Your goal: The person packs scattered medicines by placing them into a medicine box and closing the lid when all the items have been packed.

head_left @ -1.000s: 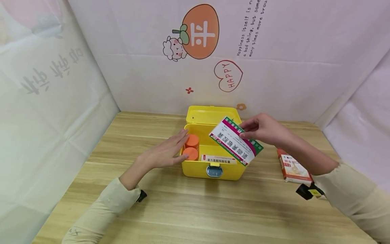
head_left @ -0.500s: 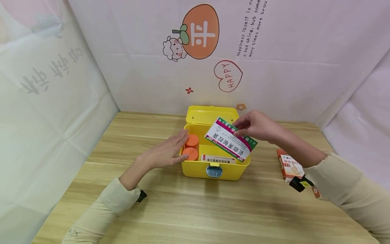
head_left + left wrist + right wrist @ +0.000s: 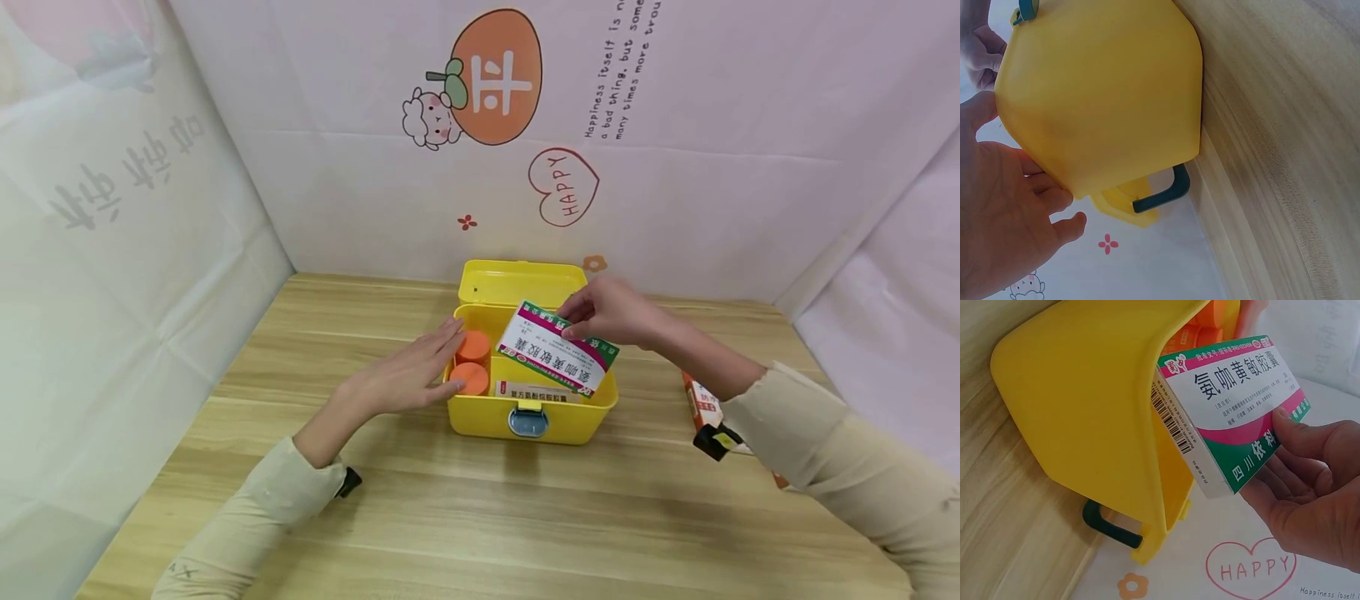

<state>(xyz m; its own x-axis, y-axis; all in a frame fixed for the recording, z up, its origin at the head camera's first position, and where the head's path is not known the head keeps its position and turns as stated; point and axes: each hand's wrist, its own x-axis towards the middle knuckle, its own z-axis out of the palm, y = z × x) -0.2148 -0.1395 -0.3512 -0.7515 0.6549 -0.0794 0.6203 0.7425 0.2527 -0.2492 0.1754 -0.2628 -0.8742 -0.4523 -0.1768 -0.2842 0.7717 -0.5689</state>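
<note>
A yellow storage box (image 3: 487,423) with its lid (image 3: 521,283) tipped back stands on the table. Inside, at the left, are two orange-capped bottles (image 3: 472,377), and a white medicine box (image 3: 536,392) lies along the front wall. My right hand (image 3: 618,312) pinches a green, white and magenta medicine box (image 3: 555,346) by one edge, tilted over the storage box's opening; the right wrist view shows the thumb on its printed face. My left hand (image 3: 405,371) rests against the storage box's left rim with fingers extended, as the left wrist view (image 3: 1016,200) also shows.
An orange and white box (image 3: 701,408) lies on the table at the right, partly hidden by the right forearm. Another orange item (image 3: 780,481) peeks out by the sleeve. A printed white cloth (image 3: 360,208) hangs behind the table.
My right hand has moved left and slightly down with the medicine box, bringing it further over the storage box. The left hand has stayed in place.
</note>
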